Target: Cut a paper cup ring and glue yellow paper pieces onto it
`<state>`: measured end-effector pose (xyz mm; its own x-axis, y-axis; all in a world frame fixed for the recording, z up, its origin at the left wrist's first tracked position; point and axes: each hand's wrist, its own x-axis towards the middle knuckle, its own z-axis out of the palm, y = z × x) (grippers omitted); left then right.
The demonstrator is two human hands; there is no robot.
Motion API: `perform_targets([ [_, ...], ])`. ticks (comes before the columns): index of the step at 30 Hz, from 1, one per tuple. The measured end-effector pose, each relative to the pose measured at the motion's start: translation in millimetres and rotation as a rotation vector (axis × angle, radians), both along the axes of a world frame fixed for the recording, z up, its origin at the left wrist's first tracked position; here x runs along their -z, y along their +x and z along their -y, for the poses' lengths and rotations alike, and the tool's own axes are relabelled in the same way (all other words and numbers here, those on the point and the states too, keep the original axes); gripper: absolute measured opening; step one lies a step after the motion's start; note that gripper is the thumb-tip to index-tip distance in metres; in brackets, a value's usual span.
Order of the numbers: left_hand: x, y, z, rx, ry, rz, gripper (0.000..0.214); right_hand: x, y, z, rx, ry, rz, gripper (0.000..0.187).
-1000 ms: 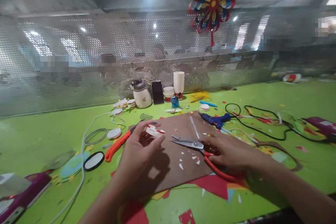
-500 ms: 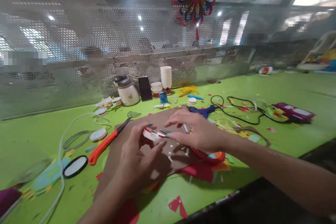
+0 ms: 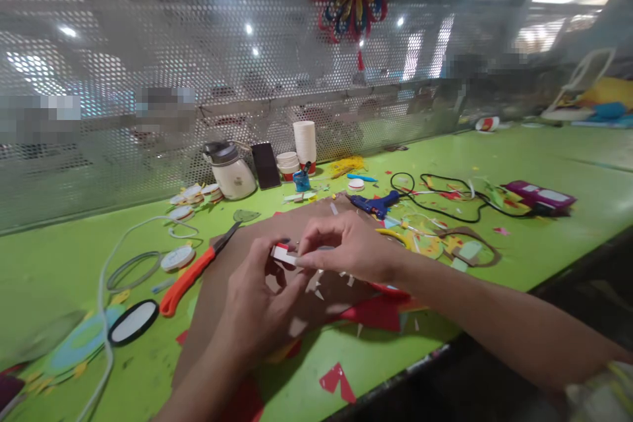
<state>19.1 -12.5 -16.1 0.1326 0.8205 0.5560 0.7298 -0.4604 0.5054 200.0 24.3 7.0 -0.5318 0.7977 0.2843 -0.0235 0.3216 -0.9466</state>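
My left hand (image 3: pixel 257 303) is curled around a small white and red paper piece (image 3: pixel 281 253) and holds it above a brown cardboard sheet (image 3: pixel 257 237). My right hand (image 3: pixel 346 247) meets it from the right and pinches the same piece at its right end with thumb and fingertips. Red-handled scissors (image 3: pixel 390 290) lie on the cardboard under my right wrist, mostly hidden. Small white paper snippets (image 3: pixel 316 290) are scattered on the cardboard below my hands.
An orange-handled cutter (image 3: pixel 190 275) lies left of the cardboard. A blue glue gun (image 3: pixel 373 203) with a black cable (image 3: pixel 435 201) sits behind. A white jar (image 3: pixel 230 171), phone (image 3: pixel 266 165) and paper cups (image 3: pixel 304 142) stand by the perforated metal wall. Red paper scraps (image 3: pixel 336 379) lie near the table's front edge.
My right hand has let go of the scissors, which now lie on the cardboard, and moved left to pinch the paper piece in my left hand. The camera has turned right.
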Motion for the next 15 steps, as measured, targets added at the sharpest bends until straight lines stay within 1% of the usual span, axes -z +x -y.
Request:
perform_targets([
  [3, -0.3, 2, 0, -0.021, -0.022, 0.006, 0.028, 3.2, 2, -2, -0.022, -0.089, -0.036, 0.009],
  [5, 1.7, 2, 0, -0.048, -0.024, 0.006, 0.028, 6.5, 4, -4, 0.004, -0.089, -0.076, 0.011],
  [9, 5.8, 2, -2, -0.085, -0.027, 0.006, 0.027, 10.7, 9, -7, 0.106, -0.038, -0.115, 0.014],
  [11, 6.1, 3, -2, -0.082, -0.023, 0.008, 0.026, 9.3, 10, -6, 0.094, -0.003, -0.067, 0.016],
  [15, 4.2, 3, -2, -0.055, 0.003, 0.018, 0.024, 3.1, 13, 0, 0.030, 0.186, 0.180, 0.013],
])
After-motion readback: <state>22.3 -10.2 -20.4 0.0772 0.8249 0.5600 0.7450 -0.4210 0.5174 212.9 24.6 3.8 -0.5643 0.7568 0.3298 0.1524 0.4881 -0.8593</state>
